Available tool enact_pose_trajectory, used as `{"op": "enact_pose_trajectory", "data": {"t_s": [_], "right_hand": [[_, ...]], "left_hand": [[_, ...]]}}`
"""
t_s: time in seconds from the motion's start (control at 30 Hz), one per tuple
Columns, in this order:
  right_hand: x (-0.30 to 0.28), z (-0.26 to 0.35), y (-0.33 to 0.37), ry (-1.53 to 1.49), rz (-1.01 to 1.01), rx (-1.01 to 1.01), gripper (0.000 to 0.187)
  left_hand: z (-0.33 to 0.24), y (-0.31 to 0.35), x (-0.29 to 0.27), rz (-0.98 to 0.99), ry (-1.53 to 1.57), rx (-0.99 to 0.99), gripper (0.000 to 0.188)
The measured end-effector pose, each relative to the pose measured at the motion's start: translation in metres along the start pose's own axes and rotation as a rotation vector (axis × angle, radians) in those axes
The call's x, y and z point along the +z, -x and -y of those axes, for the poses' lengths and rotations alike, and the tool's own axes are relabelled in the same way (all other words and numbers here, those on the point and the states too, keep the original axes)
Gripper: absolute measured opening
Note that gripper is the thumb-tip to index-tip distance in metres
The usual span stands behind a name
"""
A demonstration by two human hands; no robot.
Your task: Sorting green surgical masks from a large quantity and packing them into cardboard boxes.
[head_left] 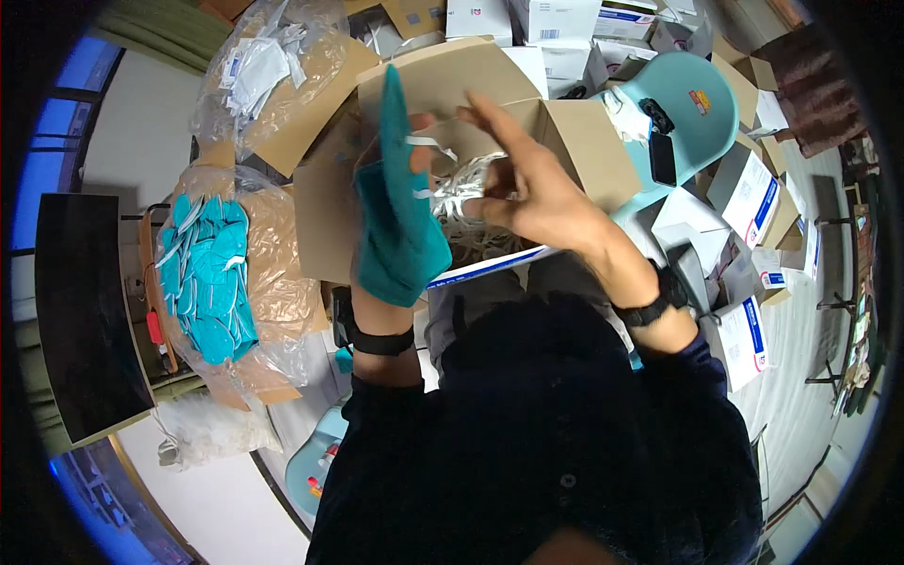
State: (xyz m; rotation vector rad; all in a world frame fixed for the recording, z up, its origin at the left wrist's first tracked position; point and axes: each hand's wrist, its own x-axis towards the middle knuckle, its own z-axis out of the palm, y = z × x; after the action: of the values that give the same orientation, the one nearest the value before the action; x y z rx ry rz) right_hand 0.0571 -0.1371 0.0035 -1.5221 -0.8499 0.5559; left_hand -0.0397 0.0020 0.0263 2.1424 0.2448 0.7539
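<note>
My left hand (422, 155) grips a teal face mask (403, 235) with small white strap ends at its edge. The mask stands upright and hides most of that hand; only fingertips show past its right side. Just to the right, my right hand (541, 193) hovers with fingers spread and thumb apart, slightly blurred, holding nothing that I can see. Both hands are over an open cardboard box (589, 151) in front of my lap. Inside it, a tangle of white elastic straps (463, 193) lies below the right hand.
At left, a plastic-lined carton (287, 245) holds a pile of teal masks (212, 282). Behind it is a clear bag of white pieces (264, 71). A light-blue chair (702, 113) at right carries a black phone (662, 157). White boxes (744, 193) crowd the back and right.
</note>
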Motion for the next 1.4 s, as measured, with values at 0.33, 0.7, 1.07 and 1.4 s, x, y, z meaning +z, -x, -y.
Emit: {"op": "enact_pose_trajectory", "data": {"t_s": [0.33,0.7,1.07,1.4], "right_hand": [[0.002,-0.012,0.003,0.283,0.176,-0.172,0.012],[-0.011,0.016,0.040,0.188,0.058,-0.439,0.010],[-0.021,0.024,0.007,0.096,0.237,0.010,0.084],[0.002,0.029,-0.040,-0.252,-0.143,-0.141,0.035]], "left_hand": [[0.064,-0.008,0.016,0.021,0.253,-0.476,0.030],[0.052,-0.015,-0.004,-0.359,0.516,-0.465,0.039],[0.043,-0.016,-0.012,-0.330,0.190,-0.320,0.039],[0.026,-0.037,-0.023,-0.217,0.062,-0.098,0.042]]}}
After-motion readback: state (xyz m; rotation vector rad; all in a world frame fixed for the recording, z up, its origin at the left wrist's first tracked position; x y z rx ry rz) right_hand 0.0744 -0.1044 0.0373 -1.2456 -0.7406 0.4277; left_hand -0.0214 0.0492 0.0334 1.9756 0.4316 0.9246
